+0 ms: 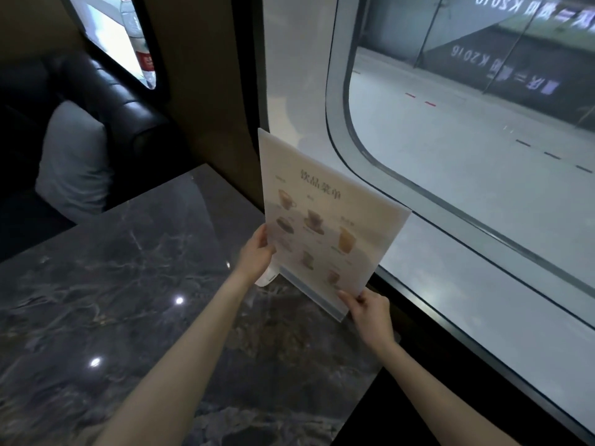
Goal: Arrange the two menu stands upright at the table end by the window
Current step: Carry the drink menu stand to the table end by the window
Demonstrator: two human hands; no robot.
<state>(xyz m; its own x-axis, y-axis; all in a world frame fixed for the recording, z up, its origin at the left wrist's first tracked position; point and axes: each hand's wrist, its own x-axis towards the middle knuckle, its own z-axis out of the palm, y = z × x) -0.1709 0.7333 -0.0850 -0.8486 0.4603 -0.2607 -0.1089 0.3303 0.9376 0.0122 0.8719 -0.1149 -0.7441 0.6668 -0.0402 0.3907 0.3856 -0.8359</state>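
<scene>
Right at the fingertips, the left hand (pixel 257 252) is pinched on the left edge of the menu stand (pixel 325 217), thumb lying across the front of the sheet and the other fingers hidden behind it. The right hand (pixel 370 309) is closed on the lower right corner, thumb on the front face just above the clear base strip.

Between the two hands the stand is upright but turned at a slant, its base at the window end of the table (pixel 128 284), at or just above the tabletop; whether it is touching I cannot tell. A small white rounded piece pokes out by the left end of the base, under the left hand. Only this one stand can be made out for certain.

Its right edge is close to the window (pixel 450 156) and its top left corner is near the dark pillar beside the glass. The dark marbled tabletop to the left is bare, with plenty of room that way; the table's right edge runs along under the sill.

The sheet carries a Chinese heading at the top, too soft to read, above pictures of cups and glasses of drinks. Through the glass, mirrored lettering reads "K 2016". Beyond the table are a black padded seat (pixel 106 101), a pale cushion (pixel 70 162), and a water bottle (pixel 138 43) with a red label.
</scene>
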